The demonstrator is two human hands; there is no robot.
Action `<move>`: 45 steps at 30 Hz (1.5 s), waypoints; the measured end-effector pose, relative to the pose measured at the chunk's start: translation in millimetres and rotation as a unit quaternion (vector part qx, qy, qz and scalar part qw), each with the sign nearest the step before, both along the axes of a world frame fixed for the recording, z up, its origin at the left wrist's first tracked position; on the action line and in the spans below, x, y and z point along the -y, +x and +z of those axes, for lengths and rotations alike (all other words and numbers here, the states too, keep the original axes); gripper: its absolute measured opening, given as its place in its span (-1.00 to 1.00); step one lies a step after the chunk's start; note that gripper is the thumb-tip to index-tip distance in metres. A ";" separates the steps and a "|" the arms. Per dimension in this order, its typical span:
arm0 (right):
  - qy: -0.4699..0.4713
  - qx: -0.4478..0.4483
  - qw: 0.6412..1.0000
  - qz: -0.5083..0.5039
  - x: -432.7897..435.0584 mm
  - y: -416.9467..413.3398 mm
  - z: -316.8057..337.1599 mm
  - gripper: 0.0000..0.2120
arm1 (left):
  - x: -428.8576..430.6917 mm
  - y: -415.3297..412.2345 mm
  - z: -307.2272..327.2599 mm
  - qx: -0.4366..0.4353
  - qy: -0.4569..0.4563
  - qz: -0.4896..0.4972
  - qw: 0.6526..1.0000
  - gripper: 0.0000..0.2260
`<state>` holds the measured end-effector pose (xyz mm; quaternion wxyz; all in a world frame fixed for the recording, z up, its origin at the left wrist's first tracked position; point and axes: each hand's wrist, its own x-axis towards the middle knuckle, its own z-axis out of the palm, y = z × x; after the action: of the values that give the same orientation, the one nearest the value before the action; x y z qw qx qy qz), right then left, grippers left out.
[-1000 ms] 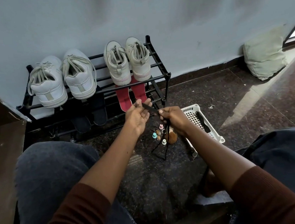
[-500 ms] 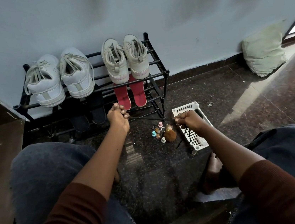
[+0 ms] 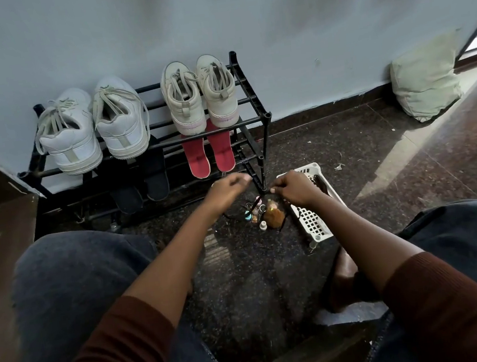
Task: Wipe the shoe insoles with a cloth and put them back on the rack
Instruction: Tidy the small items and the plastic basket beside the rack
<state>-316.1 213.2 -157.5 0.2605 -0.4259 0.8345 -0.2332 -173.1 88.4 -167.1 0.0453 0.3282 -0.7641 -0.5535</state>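
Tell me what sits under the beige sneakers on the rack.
Two red insoles lie on the rack's lower shelf below the sneakers, near ends sticking out. Their far ends are covered by the sneakers.

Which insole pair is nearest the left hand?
The red pair, lying under the beige high-tops, just beyond the left hand. The black pair lies further left, under the white sneakers.
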 end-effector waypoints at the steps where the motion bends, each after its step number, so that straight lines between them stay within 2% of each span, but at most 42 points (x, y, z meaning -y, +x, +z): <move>1: 0.000 -0.005 1.000 0.014 3.6 3.5 1.9 -0.79 | -4.8 -2.0 -2.7 0.024 -0.025 -0.041 0.999 -0.64; 3: 0.001 -0.006 0.999 0.034 9.7 9.8 5.2 -0.80 | -13.1 -6.3 -9.8 0.085 -0.076 -0.102 0.988 -0.61; 5: 0.004 -0.011 0.999 0.052 13.2 14.3 7.2 -0.80 | -17.0 -10.0 -15.9 0.106 -0.100 -0.117 0.982 -0.65; 9: 0.002 -0.001 0.998 0.069 12.5 17.5 9.0 -0.81 | -13.1 -8.8 -17.2 0.105 -0.082 -0.079 0.988 -0.75; 15: -0.003 0.036 0.999 0.035 6.7 10.0 4.2 -0.84 | -1.0 -0.6 -29.2 0.158 -0.131 -0.068 0.976 -0.78; 23: -0.010 0.055 0.998 -0.020 -8.2 -8.5 -3.5 -0.85 | 9.3 21.0 -37.0 0.228 -0.171 -0.041 0.958 -0.70; 31: 0.005 0.018 0.999 -0.031 -9.1 -17.8 -2.9 -0.84 | 20.1 33.8 -51.5 0.283 -0.186 0.025 0.940 -0.70; 37: 0.015 -0.001 0.999 -0.030 -10.7 -24.8 -0.5 -0.84 | 18.7 39.2 -51.3 0.341 -0.240 0.059 0.907 -0.68; 45: 0.019 -0.033 0.999 -0.024 -15.0 -28.9 5.6 -0.84 | 19.0 50.9 -55.8 0.386 -0.243 0.147 0.878 -0.64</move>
<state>-345.0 228.3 -151.9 0.2350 -0.4083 0.8569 -0.2091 -122.2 69.5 -222.9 -0.0938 0.6033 -0.7741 -0.1673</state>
